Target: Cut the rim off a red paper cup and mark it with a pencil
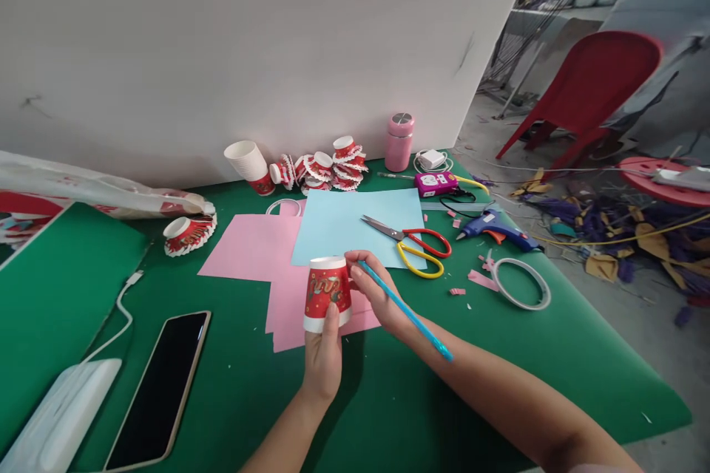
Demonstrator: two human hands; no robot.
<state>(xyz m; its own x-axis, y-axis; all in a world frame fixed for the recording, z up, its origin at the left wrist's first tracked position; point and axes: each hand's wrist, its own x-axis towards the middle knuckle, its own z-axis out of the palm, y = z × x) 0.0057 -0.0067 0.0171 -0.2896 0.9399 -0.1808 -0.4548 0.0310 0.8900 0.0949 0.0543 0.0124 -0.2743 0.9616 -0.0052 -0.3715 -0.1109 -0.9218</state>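
Observation:
My left hand (pixel 325 366) grips a red paper cup (pixel 327 292) with a printed pattern; it stands narrow base up, its wide white rim low in my palm. My right hand (pixel 374 292) is closed around a slim bright-blue pen (pixel 410 314), whose length runs back over the wrist. The pen's front end is hidden by the fingers, which are at the cup's upper right side. Beneath lie pink paper sheets (pixel 244 247) and a light-blue sheet (pixel 349 218). Scissors (pixel 399 235) with red and yellow handles rest on the blue sheet, blades apart.
Along the white board stand stacked paper cups (pixel 247 159), several fringed cut cups (pixel 319 166) and a pink bottle (pixel 399 142). To the right are a blue glue gun (pixel 493 228), a tape roll (pixel 521 284) and paper scraps. At left lies a phone (pixel 160 388) beside a white power bank (pixel 66 410).

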